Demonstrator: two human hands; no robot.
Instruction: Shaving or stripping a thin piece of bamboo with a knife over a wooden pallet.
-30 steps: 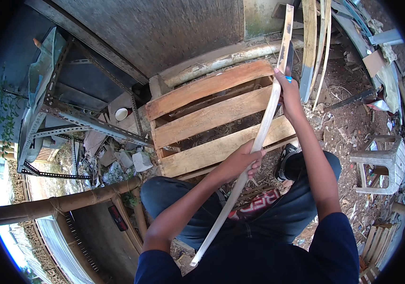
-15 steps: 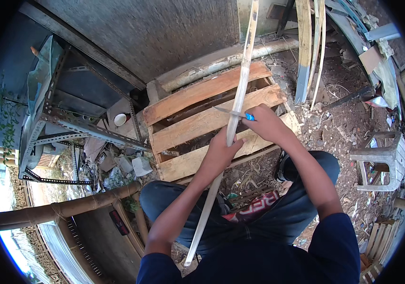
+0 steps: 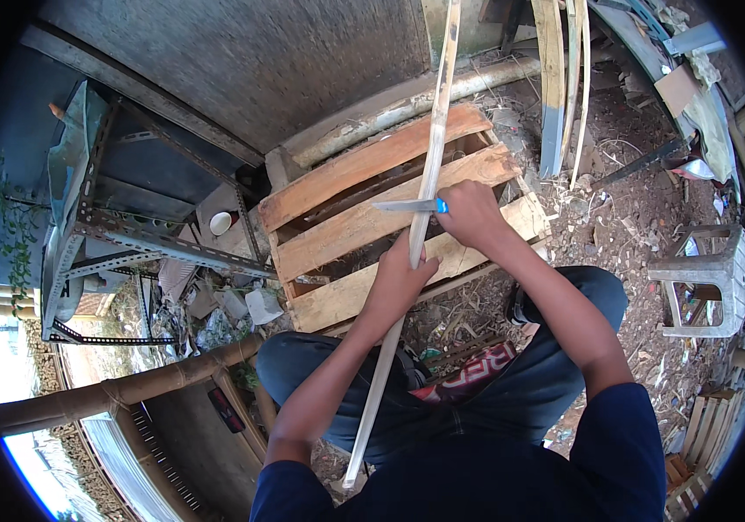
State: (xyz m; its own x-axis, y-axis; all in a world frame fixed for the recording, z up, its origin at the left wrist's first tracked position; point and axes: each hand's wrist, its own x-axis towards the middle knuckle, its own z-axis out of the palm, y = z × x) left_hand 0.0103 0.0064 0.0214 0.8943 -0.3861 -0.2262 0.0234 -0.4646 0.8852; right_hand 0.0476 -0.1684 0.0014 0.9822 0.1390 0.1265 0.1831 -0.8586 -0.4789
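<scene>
A long pale strip (image 3: pixel 432 161), which looks like split bamboo or wood, runs from the top of the view down past my left thigh. My left hand (image 3: pixel 400 280) is closed around it near its middle. In my right hand (image 3: pixel 474 214) is a knife (image 3: pixel 407 206) with a blue handle end showing at the fist. Its blade lies across the strip just above my left hand, pointing left. The rest of the handle is hidden in my fingers. Beneath both hands stands a slatted wooden pallet (image 3: pixel 390 204).
Upright planks (image 3: pixel 551 96) lean behind the pallet at the right. A grey plastic stool (image 3: pixel 705 278) stands on the littered ground to the right. At left are a metal angle-bar rack (image 3: pixel 164 239), a white cup (image 3: pixel 221 223) and a bamboo pole (image 3: pixel 129 387).
My right hand and the knife have shifted slightly left and up along the strip, and the blade now shows more broadly. My left hand keeps its hold on the strip.
</scene>
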